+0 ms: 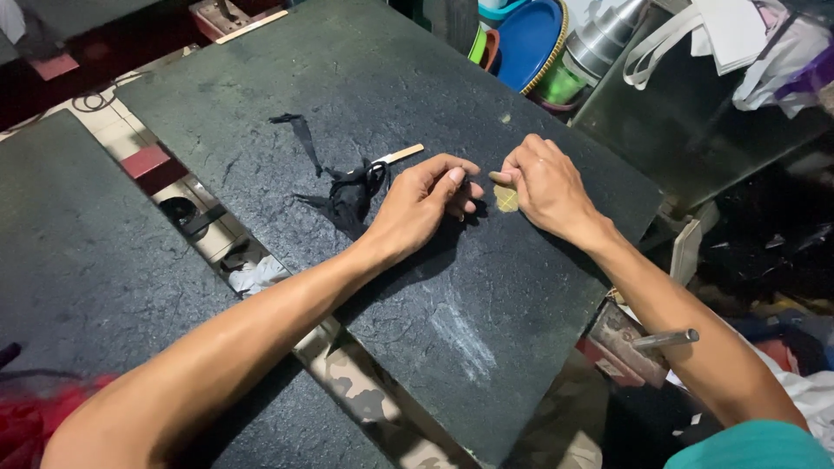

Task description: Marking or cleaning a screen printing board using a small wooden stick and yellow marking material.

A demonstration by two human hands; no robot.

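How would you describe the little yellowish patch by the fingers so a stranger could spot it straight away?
Start at the big dark slab that both hands rest on. Between the left hand and the right hand, just under the right fingertips, lies a small yellowish patch. It is pale, flat and roundish, unlike the crumpled black fabric scraps and the thin pale stick behind the left hand.

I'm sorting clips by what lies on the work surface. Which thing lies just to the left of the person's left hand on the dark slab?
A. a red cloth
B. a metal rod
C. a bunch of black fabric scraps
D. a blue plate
C: the black fabric scraps lie bunched on the dark slab, right beside the left hand.
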